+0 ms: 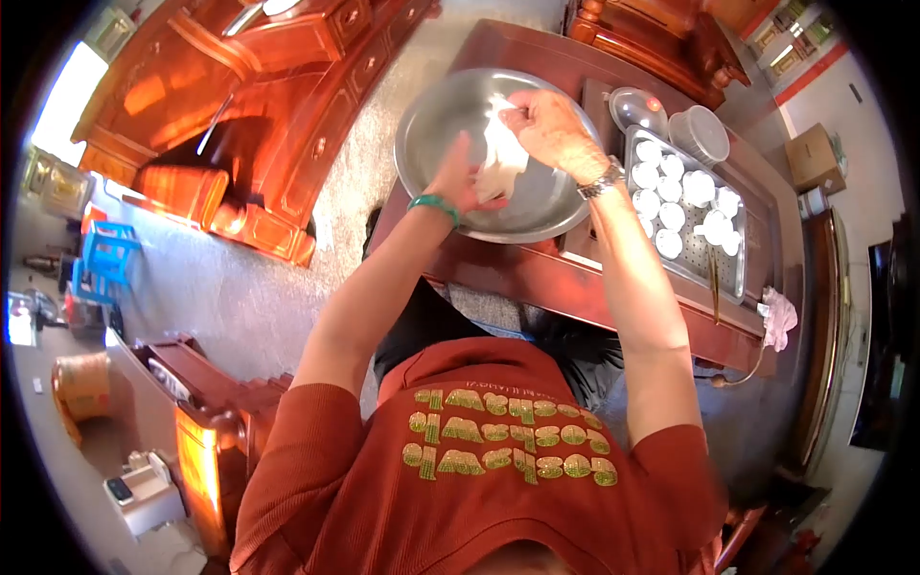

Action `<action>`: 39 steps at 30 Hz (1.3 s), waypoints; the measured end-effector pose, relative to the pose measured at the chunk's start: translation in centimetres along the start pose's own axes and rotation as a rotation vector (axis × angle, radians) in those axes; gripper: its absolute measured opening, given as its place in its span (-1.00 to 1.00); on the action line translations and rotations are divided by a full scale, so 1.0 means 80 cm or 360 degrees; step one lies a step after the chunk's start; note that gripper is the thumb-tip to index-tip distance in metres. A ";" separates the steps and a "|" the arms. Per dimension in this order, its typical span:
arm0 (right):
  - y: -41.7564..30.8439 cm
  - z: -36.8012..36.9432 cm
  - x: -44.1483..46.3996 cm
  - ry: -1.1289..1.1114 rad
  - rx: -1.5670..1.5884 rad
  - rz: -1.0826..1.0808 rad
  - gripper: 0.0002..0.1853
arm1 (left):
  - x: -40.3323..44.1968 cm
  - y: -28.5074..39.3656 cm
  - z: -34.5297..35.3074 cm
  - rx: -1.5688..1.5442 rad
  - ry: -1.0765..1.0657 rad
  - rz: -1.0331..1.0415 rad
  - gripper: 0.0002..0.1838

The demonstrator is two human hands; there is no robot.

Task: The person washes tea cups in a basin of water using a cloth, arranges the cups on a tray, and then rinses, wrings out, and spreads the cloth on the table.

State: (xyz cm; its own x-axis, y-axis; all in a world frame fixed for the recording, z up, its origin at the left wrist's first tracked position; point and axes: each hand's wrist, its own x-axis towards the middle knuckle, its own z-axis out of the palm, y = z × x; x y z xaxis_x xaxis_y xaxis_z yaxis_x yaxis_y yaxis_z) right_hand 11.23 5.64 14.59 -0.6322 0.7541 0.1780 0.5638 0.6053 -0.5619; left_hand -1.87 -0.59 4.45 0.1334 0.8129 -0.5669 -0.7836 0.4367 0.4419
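A large metal basin (pixel 422 125) stands on the dark red table in front of me. Over it hangs a stretched piece of pale dough (pixel 500 165), brightly lit by the sun. My right hand (pixel 554 134), with a wristwatch, pinches the upper end of the dough. Lower down, my left hand (pixel 462 180), with a green bracelet, grips the dough's near end, thumb and fingers around it. Right of the basin, a perforated metal tray (pixel 704 257) bears several white round pieces (pixel 671 217), some bunched together at its right side.
Behind the tray are a round metal bowl or lid (pixel 637 108) and a translucent plastic tub (pixel 705 134). Chopsticks (pixel 715 286) lean over the tray's near edge. A pink cloth (pixel 778 319) hangs at the table's right corner. Carved wooden furniture (pixel 316 125) stands to the left.
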 end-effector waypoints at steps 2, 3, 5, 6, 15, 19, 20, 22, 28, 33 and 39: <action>-0.004 0.002 -0.006 -0.0090 0.0031 -0.0049 -0.74 | -0.017 -0.004 0.025 0.0140 0.0006 0.0252 -0.40; -0.003 0.003 -0.009 -0.0087 0.0132 -0.0085 -0.78 | -0.009 -0.006 0.020 0.0205 0.0013 0.0388 -0.39; 0.000 0.007 -0.015 -0.0126 0.0415 -0.0017 -0.82 | 0.037 -0.015 -0.015 0.0873 -0.0206 0.0921 -0.35; 0.028 0.019 -0.006 -0.0201 0.0593 0.0216 -0.80 | 0.048 -0.019 -0.020 0.1026 -0.0304 0.1101 -0.39; 0.065 0.021 -0.018 0.0240 0.1503 0.0409 -0.88 | 0.033 -0.029 -0.010 0.0165 0.0133 0.0326 -0.73; 0.050 0.018 -0.008 0.0323 0.1436 0.0271 -0.88 | 0.022 -0.033 -0.005 0.0684 0.0484 0.0933 -0.55; 0.049 0.019 -0.008 0.0308 0.1424 0.0223 -0.90 | 0.025 -0.029 -0.011 0.0693 0.0493 0.0946 -0.55; 0.031 0.018 -0.013 0.0265 0.1402 0.0212 -0.91 | 0.002 -0.023 -0.007 0.0302 0.0109 0.0209 -0.36; 0.026 0.029 -0.036 -0.0076 0.1173 0.0108 -0.87 | 0.020 -0.027 0.000 -0.0024 -0.0090 0.0015 -0.32; 0.059 0.050 -0.047 0.0323 0.1689 0.0588 -0.87 | 0.043 -0.038 -0.001 -0.0326 0.0083 0.0368 -0.73; 0.144 0.114 -0.054 0.0326 0.2060 0.0959 -0.68 | 0.011 -0.042 0.013 -0.0248 -0.0078 0.0427 -0.70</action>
State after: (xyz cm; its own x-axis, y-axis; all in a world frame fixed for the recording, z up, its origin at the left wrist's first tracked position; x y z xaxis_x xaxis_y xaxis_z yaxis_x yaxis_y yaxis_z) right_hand 15.59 7.06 -0.06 -0.3275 0.8968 -0.2976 -0.2266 -0.3804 -0.8966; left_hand 1.50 -0.95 3.21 -0.0643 0.9105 -0.4085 -0.8779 0.1430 0.4570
